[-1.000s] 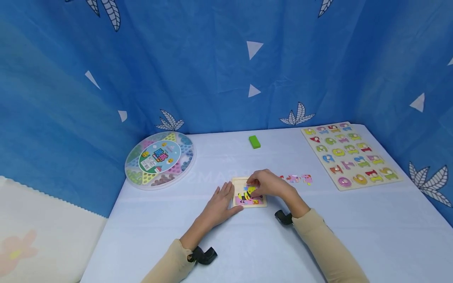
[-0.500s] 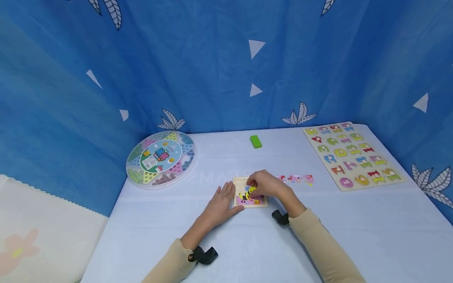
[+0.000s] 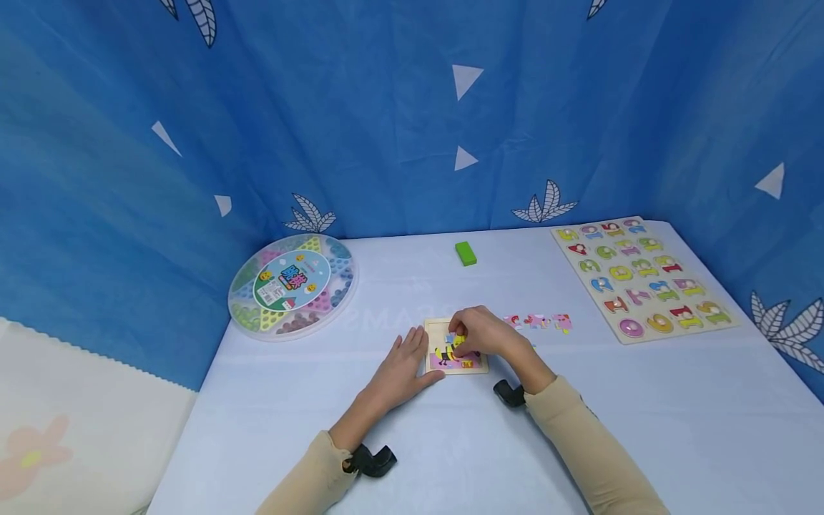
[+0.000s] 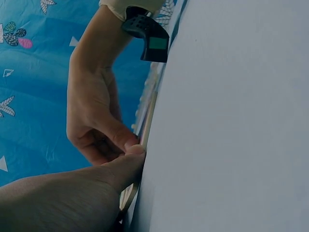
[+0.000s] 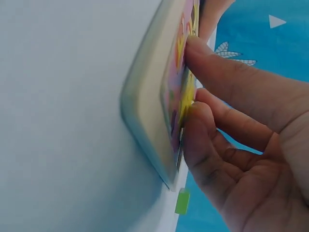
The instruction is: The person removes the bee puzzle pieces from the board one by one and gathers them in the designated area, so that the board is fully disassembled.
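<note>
A small wooden jigsaw board (image 3: 475,371) with a bee picture lies in the middle of the table in the head view. My left hand (image 3: 398,372) rests along its left edge, fingers straight and thumb at the lower left corner. Above the picture, my right hand (image 3: 486,334) pinches a yellow puzzle piece (image 5: 187,100) between thumb and fingers. The right wrist view shows that piece at the board's surface; whether it lies flat cannot be told. Part of the upper board is bare wood, and my right hand hides its upper right.
Several pink puzzle pieces (image 3: 537,322) lie in a row right of the board. A green block (image 3: 466,253) sits near the back edge. The round Chinese checkers case (image 3: 292,286) is at the left, a wooden number puzzle (image 3: 634,286) at the right. Blue curtain (image 3: 386,114) hangs behind.
My right hand shifts only slightly over the bee picture, still pinching the yellow piece. My left hand stays at the board's edge. The head view tilts a little.
</note>
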The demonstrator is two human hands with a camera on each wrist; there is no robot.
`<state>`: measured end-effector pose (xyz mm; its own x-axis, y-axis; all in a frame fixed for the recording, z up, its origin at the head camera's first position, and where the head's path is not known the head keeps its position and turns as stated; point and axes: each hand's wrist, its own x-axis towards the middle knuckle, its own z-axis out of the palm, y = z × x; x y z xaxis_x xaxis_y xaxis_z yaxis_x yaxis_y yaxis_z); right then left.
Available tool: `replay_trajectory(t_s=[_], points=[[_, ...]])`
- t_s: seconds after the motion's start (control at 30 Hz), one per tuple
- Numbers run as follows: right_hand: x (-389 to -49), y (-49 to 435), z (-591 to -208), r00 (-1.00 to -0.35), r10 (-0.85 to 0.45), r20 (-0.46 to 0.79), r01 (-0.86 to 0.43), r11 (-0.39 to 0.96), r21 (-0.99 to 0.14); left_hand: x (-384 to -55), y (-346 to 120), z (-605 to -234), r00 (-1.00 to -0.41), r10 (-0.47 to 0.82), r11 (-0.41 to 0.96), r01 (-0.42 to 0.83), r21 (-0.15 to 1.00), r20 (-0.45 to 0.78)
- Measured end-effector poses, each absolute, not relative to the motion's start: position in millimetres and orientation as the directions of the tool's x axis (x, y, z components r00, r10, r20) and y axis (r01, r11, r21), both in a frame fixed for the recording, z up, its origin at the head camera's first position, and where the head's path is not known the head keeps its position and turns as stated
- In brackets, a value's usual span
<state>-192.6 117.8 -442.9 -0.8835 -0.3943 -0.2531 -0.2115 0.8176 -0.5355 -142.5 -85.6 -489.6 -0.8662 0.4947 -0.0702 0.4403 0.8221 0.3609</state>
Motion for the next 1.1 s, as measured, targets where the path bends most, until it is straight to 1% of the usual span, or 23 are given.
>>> replay_trajectory(t_s=[0.43,0.67,0.87,1.1], points=[[-194.0,119.8,-441.7,-0.881,-0.37,-0.295,-0.142,0.801,-0.581,-142.6,-84.9,-487.1,-0.864,0.497,0.816,0.435,0.382,-0.078],[-194.8,121.3,-442.3,-0.877,-0.381,-0.294,-0.136,0.782,-0.608,-143.5,-85.6,-488.0,-0.863,0.501,0.815,0.445,0.372,-0.067],[-195.6,122.8,-443.5,-0.871,-0.376,-0.317,-0.119,0.786,-0.607,-142.9,-86.1,-488.7,-0.862,0.5,0.817,0.438,0.375,-0.081],[-195.9,125.0,-444.5,-0.869,-0.391,-0.302,-0.142,0.784,-0.605,-143.1,-85.6,-489.6,-0.864,0.497,0.825,0.438,0.357,-0.086]])
